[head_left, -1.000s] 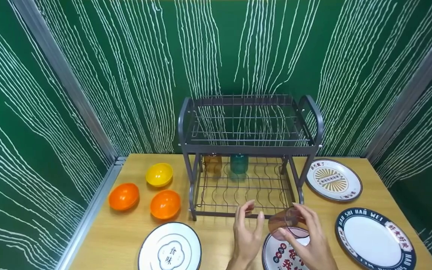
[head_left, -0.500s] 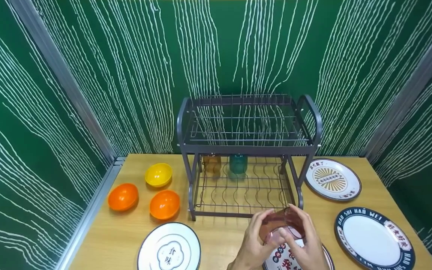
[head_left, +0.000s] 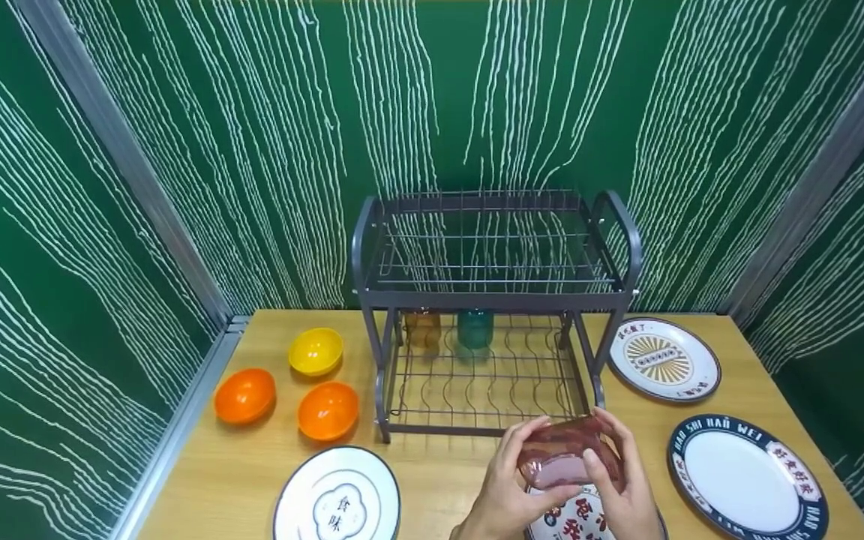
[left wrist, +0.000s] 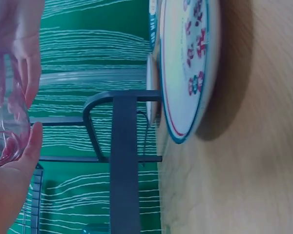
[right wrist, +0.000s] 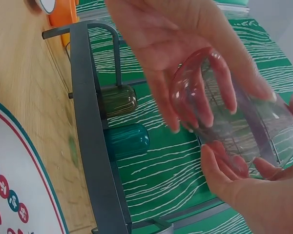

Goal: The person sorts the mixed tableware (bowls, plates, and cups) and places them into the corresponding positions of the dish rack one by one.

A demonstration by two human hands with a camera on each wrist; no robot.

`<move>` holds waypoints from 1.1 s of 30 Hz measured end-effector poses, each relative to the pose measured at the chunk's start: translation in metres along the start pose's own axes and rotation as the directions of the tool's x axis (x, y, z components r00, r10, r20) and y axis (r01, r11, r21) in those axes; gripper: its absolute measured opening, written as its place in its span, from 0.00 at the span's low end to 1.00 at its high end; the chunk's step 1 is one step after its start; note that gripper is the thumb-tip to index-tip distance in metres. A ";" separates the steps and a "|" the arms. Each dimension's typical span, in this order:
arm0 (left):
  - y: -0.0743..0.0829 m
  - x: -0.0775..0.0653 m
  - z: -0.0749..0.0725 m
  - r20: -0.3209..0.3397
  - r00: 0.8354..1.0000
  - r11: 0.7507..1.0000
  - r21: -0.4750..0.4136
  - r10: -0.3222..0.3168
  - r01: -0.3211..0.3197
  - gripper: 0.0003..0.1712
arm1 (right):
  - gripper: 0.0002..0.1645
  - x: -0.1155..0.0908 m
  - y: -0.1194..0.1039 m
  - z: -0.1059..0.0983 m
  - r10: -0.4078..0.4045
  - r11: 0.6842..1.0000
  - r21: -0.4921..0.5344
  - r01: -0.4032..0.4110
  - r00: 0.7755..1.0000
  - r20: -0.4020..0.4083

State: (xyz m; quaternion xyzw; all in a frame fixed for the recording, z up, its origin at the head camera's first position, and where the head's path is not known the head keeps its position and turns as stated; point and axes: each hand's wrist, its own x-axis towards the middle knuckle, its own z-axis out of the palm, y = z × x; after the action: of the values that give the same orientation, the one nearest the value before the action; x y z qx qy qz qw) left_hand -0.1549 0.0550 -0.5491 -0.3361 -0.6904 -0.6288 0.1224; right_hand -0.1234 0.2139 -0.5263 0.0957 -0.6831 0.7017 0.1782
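Observation:
Both hands hold a clear pinkish drinking glass (head_left: 563,459) low in front of the rack. It lies tipped on its side in the air, above a white plate with red lettering (head_left: 576,519). My left hand (head_left: 508,487) grips one end, fingers over the top and thumb below. At the other end, my right hand (head_left: 625,484) curls its fingers around the glass, thumb across the near side. The right wrist view shows the glass (right wrist: 278,119) see-through between both sets of fingers.
A dark two-tier dish rack (head_left: 499,301) stands behind the hands. On its lower tier are an amber glass (head_left: 423,330) and a teal glass (head_left: 475,330). Orange bowls (head_left: 328,411) and a yellow bowl (head_left: 316,352) sit left. More plates include a dark-rimmed plate (head_left: 673,450) at right.
The left hand has closed in from the left and taken hold of the glass, which the right hand held alone. The glass has been turned between the hands onto its side.

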 end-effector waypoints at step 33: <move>0.037 0.033 -0.013 0.008 0.999 0.995 0.083 0.047 -0.048 0.33 | 0.24 -0.016 0.019 -0.004 0.169 0.950 -0.276 -0.146 0.983 0.065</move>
State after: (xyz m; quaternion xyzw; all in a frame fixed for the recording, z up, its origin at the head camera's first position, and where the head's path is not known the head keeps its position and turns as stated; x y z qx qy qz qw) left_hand -0.1601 0.0523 -0.4984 -0.3488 -0.7082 -0.5954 0.1491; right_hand -0.1152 0.2163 -0.5501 0.0464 -0.7851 0.6091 0.1028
